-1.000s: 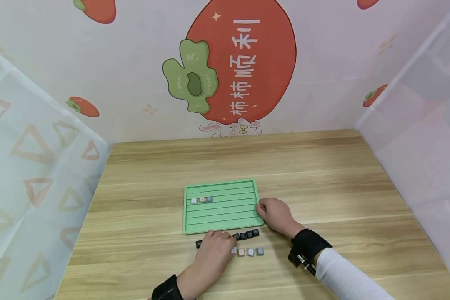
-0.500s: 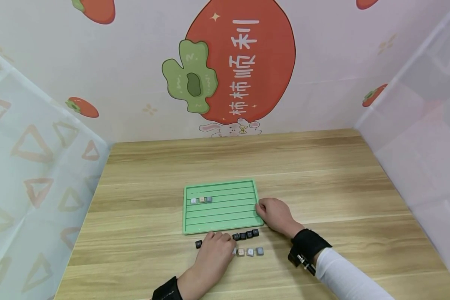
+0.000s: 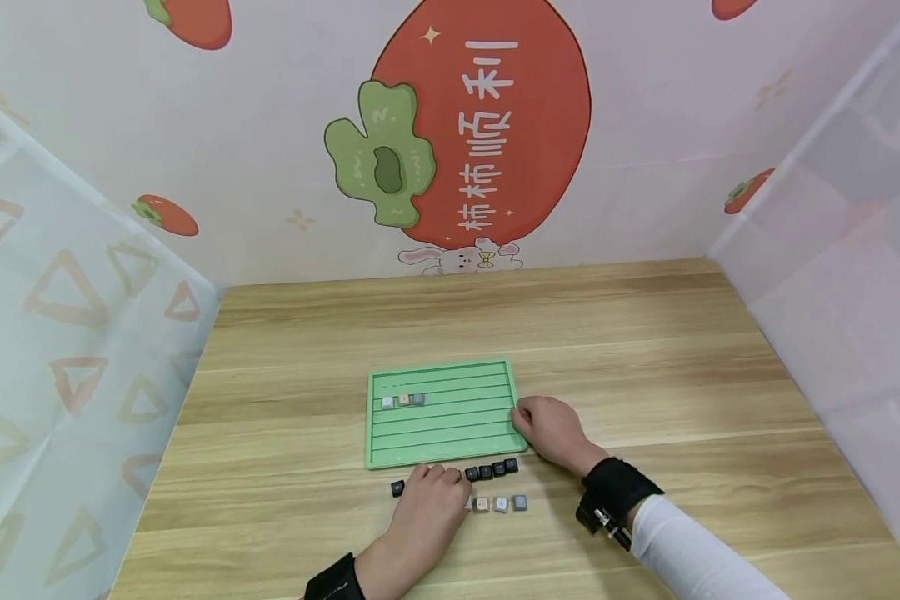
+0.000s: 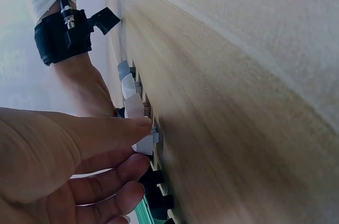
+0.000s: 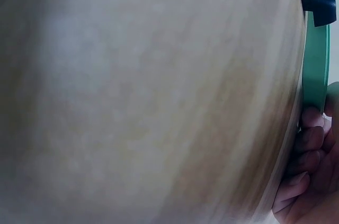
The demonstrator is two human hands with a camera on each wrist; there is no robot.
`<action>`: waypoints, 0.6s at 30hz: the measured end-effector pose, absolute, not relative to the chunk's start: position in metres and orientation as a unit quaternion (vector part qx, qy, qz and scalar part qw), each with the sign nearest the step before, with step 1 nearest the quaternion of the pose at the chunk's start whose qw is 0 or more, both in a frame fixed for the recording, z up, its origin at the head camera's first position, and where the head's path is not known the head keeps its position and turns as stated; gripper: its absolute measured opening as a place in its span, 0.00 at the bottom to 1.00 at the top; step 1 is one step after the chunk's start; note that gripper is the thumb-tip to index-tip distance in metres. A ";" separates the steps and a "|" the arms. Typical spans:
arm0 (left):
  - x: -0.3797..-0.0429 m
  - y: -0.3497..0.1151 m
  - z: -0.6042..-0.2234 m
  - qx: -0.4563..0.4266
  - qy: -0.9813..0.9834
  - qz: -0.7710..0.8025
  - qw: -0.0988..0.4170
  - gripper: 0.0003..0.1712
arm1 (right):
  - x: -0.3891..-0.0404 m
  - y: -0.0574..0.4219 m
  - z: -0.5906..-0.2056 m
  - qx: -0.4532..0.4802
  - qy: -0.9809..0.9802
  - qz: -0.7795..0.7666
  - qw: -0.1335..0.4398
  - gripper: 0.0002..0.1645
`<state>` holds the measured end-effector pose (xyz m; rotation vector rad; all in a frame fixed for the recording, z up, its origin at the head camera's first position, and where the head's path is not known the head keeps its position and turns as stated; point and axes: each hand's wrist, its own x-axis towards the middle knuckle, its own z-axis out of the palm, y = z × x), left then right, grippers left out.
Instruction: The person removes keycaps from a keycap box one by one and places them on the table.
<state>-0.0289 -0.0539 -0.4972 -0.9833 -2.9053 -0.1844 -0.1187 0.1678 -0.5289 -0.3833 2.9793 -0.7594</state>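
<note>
My left hand point(image 3: 431, 508) bends over the near rows of keycaps, hiding some of them. Its thumb and a finger pinch a white keycap point(image 4: 143, 145), seen low over the wood in the left wrist view. Just right of it stand a beige keycap point(image 3: 482, 505), a white one and a grey keycap point(image 3: 520, 502). Farther up lies a ridged green tray point(image 3: 457, 427) carrying a white, a beige and a grey-blue keycap point(image 3: 418, 400). With curled fingers, my right hand point(image 3: 555, 431) holds the tray's right edge.
Between the tray and the left hand runs a row of black keycaps point(image 3: 486, 472), partly covered by that hand. A lone black keycap point(image 3: 397, 488) sits at its left. Printed cloth walls bound the wooden table point(image 3: 645, 350) at the back and sides.
My left hand has drawn very slightly toward me from its place a second ago. The right hand, the tray and the visible keycaps stay put.
</note>
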 end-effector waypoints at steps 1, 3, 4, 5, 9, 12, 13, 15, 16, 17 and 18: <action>-0.029 -0.054 -0.497 -0.320 -0.945 -0.060 0.036 0.06 | -0.119 0.168 -0.529 -0.124 0.961 -0.245 0.021 0.25; -0.029 -0.054 -0.497 -0.321 -0.944 -0.060 0.037 0.07 | -0.119 0.168 -0.529 -0.124 0.962 -0.244 0.020 0.25; -0.029 -0.054 -0.498 -0.321 -0.944 -0.059 0.037 0.07 | -0.119 0.168 -0.529 -0.125 0.962 -0.243 0.020 0.25; -0.029 -0.054 -0.498 -0.321 -0.944 -0.059 0.035 0.08 | -0.119 0.168 -0.529 -0.125 0.962 -0.243 0.019 0.25; -0.029 -0.054 -0.497 -0.319 -0.945 -0.058 0.033 0.08 | -0.119 0.168 -0.529 -0.127 0.962 -0.243 0.019 0.24; -0.028 -0.054 -0.496 -0.318 -0.946 -0.060 0.036 0.08 | -0.119 0.168 -0.529 -0.127 0.961 -0.244 0.018 0.25; -0.028 -0.054 -0.495 -0.317 -0.946 -0.060 0.037 0.08 | -0.119 0.167 -0.529 -0.127 0.961 -0.244 0.017 0.25; -0.028 -0.054 -0.495 -0.318 -0.945 -0.061 0.038 0.09 | -0.118 0.167 -0.529 -0.127 0.961 -0.245 0.016 0.25; -0.027 -0.054 -0.494 -0.318 -0.945 -0.062 0.038 0.10 | -0.118 0.167 -0.529 -0.127 0.961 -0.245 0.016 0.25; -0.027 -0.054 -0.494 -0.318 -0.945 -0.064 0.037 0.10 | -0.118 0.167 -0.529 -0.126 0.961 -0.245 0.016 0.25; -0.027 -0.054 -0.493 -0.319 -0.945 -0.066 0.037 0.11 | -0.118 0.168 -0.529 -0.126 0.961 -0.245 0.016 0.25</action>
